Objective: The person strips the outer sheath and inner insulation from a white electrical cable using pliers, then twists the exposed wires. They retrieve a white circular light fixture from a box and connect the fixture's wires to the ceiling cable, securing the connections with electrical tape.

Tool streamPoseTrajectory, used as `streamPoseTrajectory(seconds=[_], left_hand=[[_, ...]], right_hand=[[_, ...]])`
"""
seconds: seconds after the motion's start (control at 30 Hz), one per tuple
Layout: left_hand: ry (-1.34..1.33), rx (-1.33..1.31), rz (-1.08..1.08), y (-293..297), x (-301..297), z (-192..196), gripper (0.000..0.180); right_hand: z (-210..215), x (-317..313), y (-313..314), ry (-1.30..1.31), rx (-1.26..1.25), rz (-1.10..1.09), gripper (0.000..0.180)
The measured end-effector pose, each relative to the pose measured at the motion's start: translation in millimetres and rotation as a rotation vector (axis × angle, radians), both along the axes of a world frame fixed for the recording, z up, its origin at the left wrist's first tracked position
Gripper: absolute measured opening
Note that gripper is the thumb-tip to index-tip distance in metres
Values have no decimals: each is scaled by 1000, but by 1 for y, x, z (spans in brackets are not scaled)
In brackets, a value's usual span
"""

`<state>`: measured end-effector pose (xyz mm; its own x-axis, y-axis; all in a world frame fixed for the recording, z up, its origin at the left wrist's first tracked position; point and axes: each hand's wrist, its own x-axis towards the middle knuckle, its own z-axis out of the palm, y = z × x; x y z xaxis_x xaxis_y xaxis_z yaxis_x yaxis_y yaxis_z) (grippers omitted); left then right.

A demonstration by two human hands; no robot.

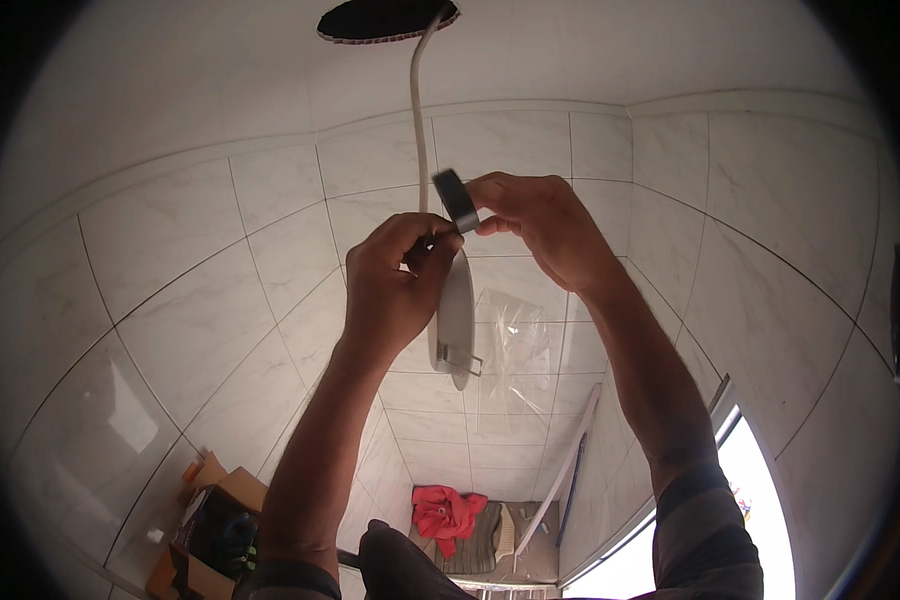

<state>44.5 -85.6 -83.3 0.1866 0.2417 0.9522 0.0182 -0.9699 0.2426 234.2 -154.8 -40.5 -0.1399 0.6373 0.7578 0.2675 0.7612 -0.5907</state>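
A pale cable (419, 110) hangs from a round hole (370, 20) in the ceiling and runs down to my left hand (395, 275). The fingertips of that hand are pinched at the cable's lower end; the exact join is hidden behind them. My right hand (545, 220), just to the right and a little higher, holds a roll of black tape (455, 200) between thumb and fingers. The roll's lower edge is close to the left fingertips. Below the left hand hangs a thin, pale round light panel (455, 315), seen nearly edge-on, with a small wire clip on its lower part.
Marbled tiles (200, 300) cover the walls. At lower left is an open cardboard box (240, 490) with dark items inside. A red cloth (448, 515) lies far below, beside a leaning pole (560, 480). Clear plastic (515, 350) shows behind the panel, and a bright opening (750, 490) is at right.
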Motion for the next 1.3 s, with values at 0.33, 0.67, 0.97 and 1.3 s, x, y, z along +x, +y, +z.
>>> streamPoseTrajectory(seconds=[0.33, 0.67, 0.97, 1.3], left_hand=[[-49, -181, -19, -2, -1, 3, 11], [-27, -78, -94, 12, -3, 1, 13], [-7, -98, -37, 2, 1, 1, 24], [-60, -194, 40, -1, 2, 8, 20]], right_hand=[[-19, -11, -24, -550, 245, -618, 9], [0, -2, 8, -47, -45, -49, 23], [-22, -7, 4, -230, 42, -351, 24], [-21, -10, -23, -523, 214, -461, 8]])
